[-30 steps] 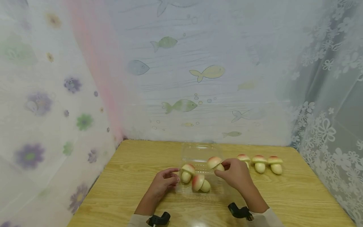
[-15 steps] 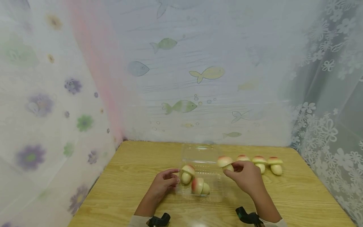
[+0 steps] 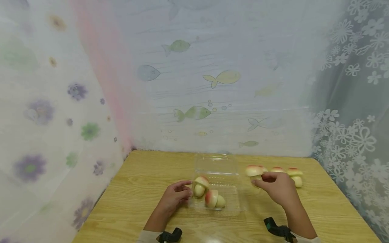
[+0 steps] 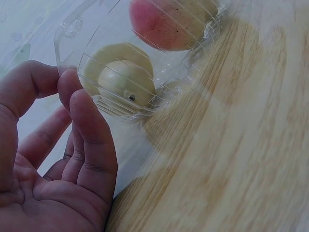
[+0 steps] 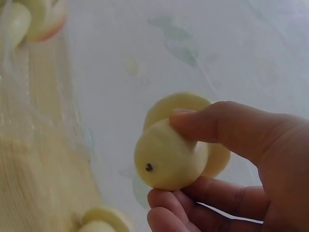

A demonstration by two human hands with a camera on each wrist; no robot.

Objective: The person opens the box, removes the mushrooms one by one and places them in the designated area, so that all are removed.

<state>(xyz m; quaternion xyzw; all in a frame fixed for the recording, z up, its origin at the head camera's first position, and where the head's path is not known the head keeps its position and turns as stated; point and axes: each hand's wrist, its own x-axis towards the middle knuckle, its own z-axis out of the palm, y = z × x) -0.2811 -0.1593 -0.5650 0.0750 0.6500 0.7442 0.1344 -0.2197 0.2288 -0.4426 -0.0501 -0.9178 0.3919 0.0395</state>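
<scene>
My right hand [image 3: 279, 190] holds a toy mushroom [image 3: 253, 171] by its pale stem, its red-tinged cap upward, to the right of the clear plastic box [image 3: 233, 197]. In the right wrist view the thumb lies on one side of the mushroom's stem [image 5: 169, 157] and fingers on the other. Two more mushrooms are in the box: one tilted [image 3: 200, 186] at the left, one lying on its side [image 3: 215, 199] at the front. My left hand [image 3: 177, 196] pinches the box's left rim between thumb and fingertips, as the left wrist view shows.
The box's clear lid [image 3: 215, 165] is folded back behind it. Farther right on the wooden table [image 3: 136, 185] stand several mushrooms in a row, the rightmost mushroom [image 3: 295, 177] showing best; my right hand partly hides the others. Patterned curtains [image 3: 194, 84] hang around the table.
The right hand has carried its mushroom rightward from over the box to in front of the row. The mushroom lying in the box has settled slightly. The left hand stays at the rim.
</scene>
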